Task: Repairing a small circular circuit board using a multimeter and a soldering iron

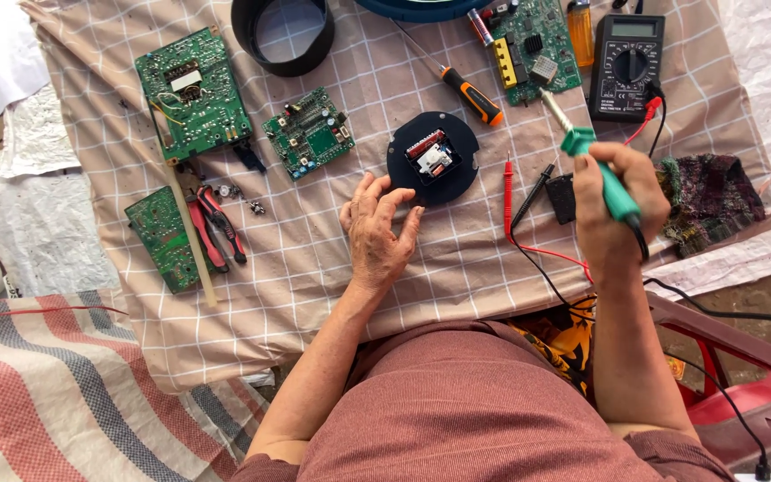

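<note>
My right hand (616, 207) grips a green soldering iron (598, 165), its metal tip pointing up and left, above the cloth. My left hand (377, 228) lies flat on the checked cloth (457, 259), fingers spread, its fingertips touching the lower left edge of a round black disc (433, 158). That disc carries a small red and white module at its centre. A red test probe (509, 192) and a black probe lie between my two hands.
A black multimeter (627, 64) sits at the top right, an orange-handled screwdriver (468, 92) above the disc. Several green circuit boards (192, 94) lie left and top, red pliers (214, 228) beside them. A black band (283, 36) is at the top; a red plastic chair (742, 393) is lower right.
</note>
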